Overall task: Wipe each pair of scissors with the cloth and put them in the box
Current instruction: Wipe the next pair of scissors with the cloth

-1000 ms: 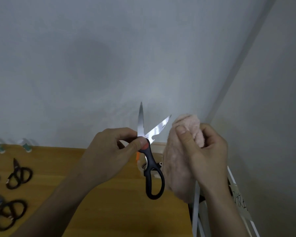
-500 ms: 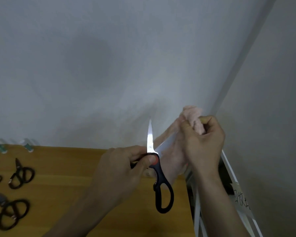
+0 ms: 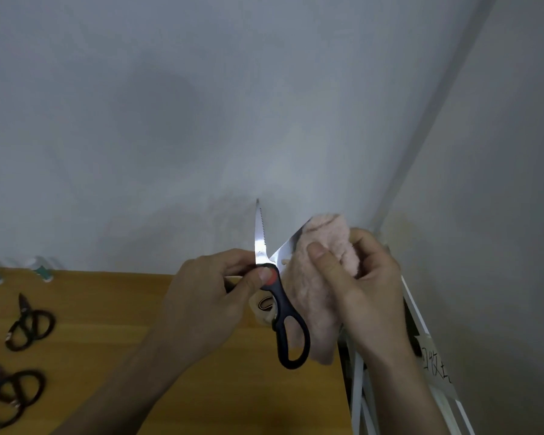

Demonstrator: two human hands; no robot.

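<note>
Hand (image 3: pixel 211 296) over wooden table (image 3: pixel 220 400), grey wall (image 3: pixel 201 120)

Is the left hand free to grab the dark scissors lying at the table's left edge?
Probably not yet: the left hand grips the black-handled scissors that the right hand wipes with the cloth. The dark scissors lie unobstructed.

Black-handled scissors (image 3: pixel 274 296) held above the table, blades open in a V, tips up; one blade serrated, red dot at the pivot. Pink fluffy cloth (image 3: pixel 318 277) wrapped over the right-hand blade. Two dark pairs (image 3: pixel 29 324) (image 3: pixel 8 397) lie flat at the table's left.
</note>
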